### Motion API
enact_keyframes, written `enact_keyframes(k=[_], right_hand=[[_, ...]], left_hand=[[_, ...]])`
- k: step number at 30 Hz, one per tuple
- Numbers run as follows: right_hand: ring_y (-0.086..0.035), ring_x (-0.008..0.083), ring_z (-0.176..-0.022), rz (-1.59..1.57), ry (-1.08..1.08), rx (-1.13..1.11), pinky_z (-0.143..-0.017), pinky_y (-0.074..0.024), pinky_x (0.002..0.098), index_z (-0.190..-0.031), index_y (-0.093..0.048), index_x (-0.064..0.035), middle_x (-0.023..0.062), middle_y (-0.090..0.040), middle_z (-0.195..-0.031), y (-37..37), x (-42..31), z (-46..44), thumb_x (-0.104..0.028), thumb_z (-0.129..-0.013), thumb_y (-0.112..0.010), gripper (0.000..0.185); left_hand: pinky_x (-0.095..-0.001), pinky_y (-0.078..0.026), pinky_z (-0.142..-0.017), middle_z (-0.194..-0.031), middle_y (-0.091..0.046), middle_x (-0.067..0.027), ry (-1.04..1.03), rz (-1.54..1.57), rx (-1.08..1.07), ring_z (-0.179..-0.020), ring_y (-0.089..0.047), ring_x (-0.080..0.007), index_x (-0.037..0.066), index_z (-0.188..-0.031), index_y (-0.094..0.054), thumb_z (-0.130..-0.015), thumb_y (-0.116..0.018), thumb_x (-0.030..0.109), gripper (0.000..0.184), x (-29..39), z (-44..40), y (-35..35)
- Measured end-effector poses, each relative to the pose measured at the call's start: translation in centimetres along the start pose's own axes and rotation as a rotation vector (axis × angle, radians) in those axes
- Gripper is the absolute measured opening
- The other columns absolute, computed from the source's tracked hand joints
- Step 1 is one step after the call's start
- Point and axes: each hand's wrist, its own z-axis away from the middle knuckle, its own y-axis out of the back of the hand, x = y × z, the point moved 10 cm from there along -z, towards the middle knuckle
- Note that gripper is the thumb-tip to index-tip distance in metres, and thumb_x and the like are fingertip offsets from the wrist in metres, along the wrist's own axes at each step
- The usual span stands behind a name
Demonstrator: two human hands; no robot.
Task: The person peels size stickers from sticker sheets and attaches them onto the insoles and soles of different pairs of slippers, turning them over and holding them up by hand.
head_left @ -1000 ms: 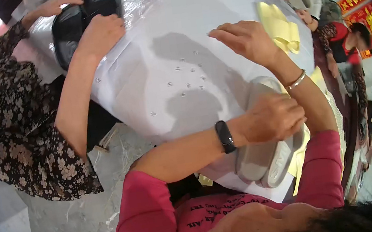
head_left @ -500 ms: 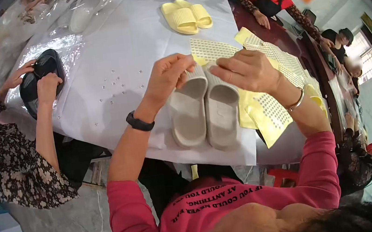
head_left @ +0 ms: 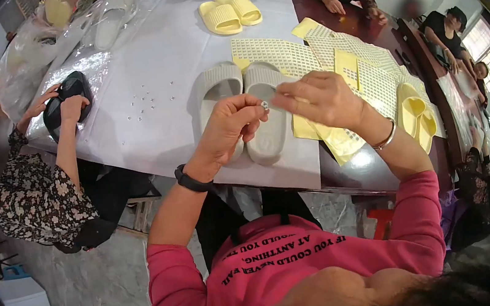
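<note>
My left hand (head_left: 231,127) is closed in a pinch, holding a small round whitish piece (head_left: 264,107) at its fingertips. My right hand (head_left: 323,100) is just to the right, fingers drawn together and partly blurred; whether anything is between them is hidden. Below both hands a pair of grey slide sandals lies on the white table cover: the right sandal (head_left: 270,140) and the left sandal (head_left: 218,81), partly covered by my left hand. Yellow-backed sheets with rows of small dark marks (head_left: 281,53) lie beyond and right of the sandals.
Small shiny bits (head_left: 148,102) are scattered left of the sandals. Yellow slides (head_left: 221,20) sit farther back, and another yellow pair (head_left: 414,115) is at right. At left, a co-worker's hands hold a black shoe (head_left: 68,99) beside plastic wrap. Other people sit around the table.
Both hands have come back toward me from the sandal straps, and the small piece now shows in my left fingertips. The whole view has shifted slightly.
</note>
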Motion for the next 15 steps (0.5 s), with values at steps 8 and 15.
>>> enact_keyframes(k=[8,15], right_hand=[[-0.06,0.0099,-0.065,-0.771,-0.96,0.019,-0.06,-0.0477,0.0236,-0.096,-0.067,0.0016,0.0077,-0.065,-0.083,-2.3,3.6,6.1,-0.013,-0.085,-0.07,0.018],[-0.057,0.0051,-0.065,-0.895,-1.139,0.048,-0.059,-0.0466,0.0216,-0.09,-0.067,0.0017,0.0012,-0.064,-0.077,-4.9,3.2,8.0,-0.009,-0.084,-0.071,0.012]], left_hand=[[-0.0181,-0.036,-0.05,-0.07,-0.058,0.005,-0.29,-0.371,0.269,-0.058,-0.046,0.0001,0.0,-0.089,-0.066,-0.088,-0.064,0.01,0.011,0.5,0.8,-0.7],[-0.0181,-0.038,-0.054,-0.069,-0.058,0.0054,-0.406,-0.459,0.283,-0.062,-0.047,0.0005,-0.002,-0.089,-0.067,-0.087,-0.065,0.006,0.009,-0.2,1.0,-2.3]])
